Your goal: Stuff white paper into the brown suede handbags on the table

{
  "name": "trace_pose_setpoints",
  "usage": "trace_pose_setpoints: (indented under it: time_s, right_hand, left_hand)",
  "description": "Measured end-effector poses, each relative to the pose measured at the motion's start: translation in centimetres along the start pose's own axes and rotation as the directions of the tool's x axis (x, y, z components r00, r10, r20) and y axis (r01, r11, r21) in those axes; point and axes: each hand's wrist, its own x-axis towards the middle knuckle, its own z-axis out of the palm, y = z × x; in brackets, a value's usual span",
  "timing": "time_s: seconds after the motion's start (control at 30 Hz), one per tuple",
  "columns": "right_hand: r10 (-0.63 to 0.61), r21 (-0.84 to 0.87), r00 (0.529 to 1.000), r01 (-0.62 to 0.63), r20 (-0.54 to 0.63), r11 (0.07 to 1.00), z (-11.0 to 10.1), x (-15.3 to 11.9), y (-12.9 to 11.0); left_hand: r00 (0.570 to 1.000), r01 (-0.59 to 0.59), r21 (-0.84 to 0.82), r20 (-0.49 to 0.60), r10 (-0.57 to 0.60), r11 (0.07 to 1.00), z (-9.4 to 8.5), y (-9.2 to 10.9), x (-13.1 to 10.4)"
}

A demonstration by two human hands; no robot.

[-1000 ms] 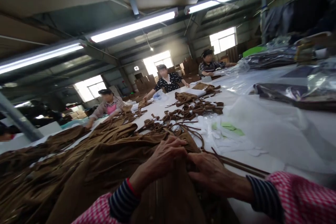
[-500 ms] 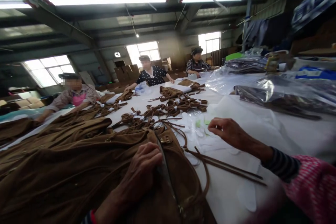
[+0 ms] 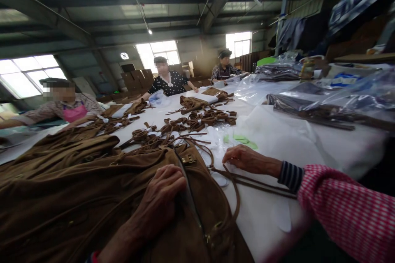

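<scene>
A brown garment (image 3: pixel 123 189) with a zipper and metal fittings covers the near left of the table. My left hand (image 3: pixel 165 197) rests on it beside the zipper, fingers curled on the cloth. Over the white table surface, just right of the garment, is my right hand (image 3: pixel 247 159), its fingers bent together near a long brown cord (image 3: pixel 265 185). Whether those fingertips hold anything is too small to tell. Light green pieces (image 3: pixel 245 140) lie beyond my right hand. Bundled brown straps (image 3: pixel 200 121) lie farther back.
Three people stand around the far side of the table. Plastic-wrapped dark goods (image 3: pixel 308 109) lie at the right, with a blue-and-white packet (image 3: pixel 345 79) behind them. A white oval piece (image 3: pixel 282 215) lies near the front edge.
My right hand has moved left and closer to the garment and cord, uncovering more of the green pieces. My left hand stays on the garment. The camera view has shifted.
</scene>
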Motion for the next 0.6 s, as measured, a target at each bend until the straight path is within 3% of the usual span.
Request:
trace_pose_setpoints:
  time_s: [0.13,0.23,0.3,0.43,0.47,0.53,0.6]
  right_hand:
    - [0.066,0.223,0.997,-0.073,0.038,0.972,-1.0,-0.6,1.1]
    - [0.04,0.243,0.999,-0.037,-0.009,0.969,-1.6,-1.2,0.9]
    - [0.062,0.248,0.995,-0.041,-0.078,0.968,-1.8,-1.4,0.5]
    - [0.099,0.286,0.967,-0.029,-0.233,0.958,-1.2,-1.2,-0.5]
    - [0.093,0.291,0.959,-0.011,-0.269,0.957,-0.9,-1.1,-0.7]
    - [0.065,0.283,0.943,0.031,-0.325,0.959,-0.2,-1.0,-1.1]
    - [0.036,0.277,0.935,0.068,-0.353,0.958,0.5,-1.0,-1.6]
  left_hand:
    - [1.0,-0.002,-0.002,0.016,0.002,1.0,0.1,-0.4,0.0]
    - [0.991,0.102,-0.087,0.097,-0.094,0.991,-0.8,-1.1,0.5]
    - [0.963,0.209,-0.227,0.216,-0.16,0.951,-1.9,-1.5,1.6]
    - [0.877,0.427,-0.461,0.42,-0.232,0.778,-3.2,-1.4,5.4]
    - [0.869,0.446,-0.442,0.421,-0.258,0.779,-2.9,-1.1,6.7]
    - [0.889,0.387,-0.282,0.366,-0.274,0.878,-1.0,-0.6,9.1]
    - [0.926,0.192,-0.054,0.342,-0.162,0.98,1.7,-0.2,11.1]
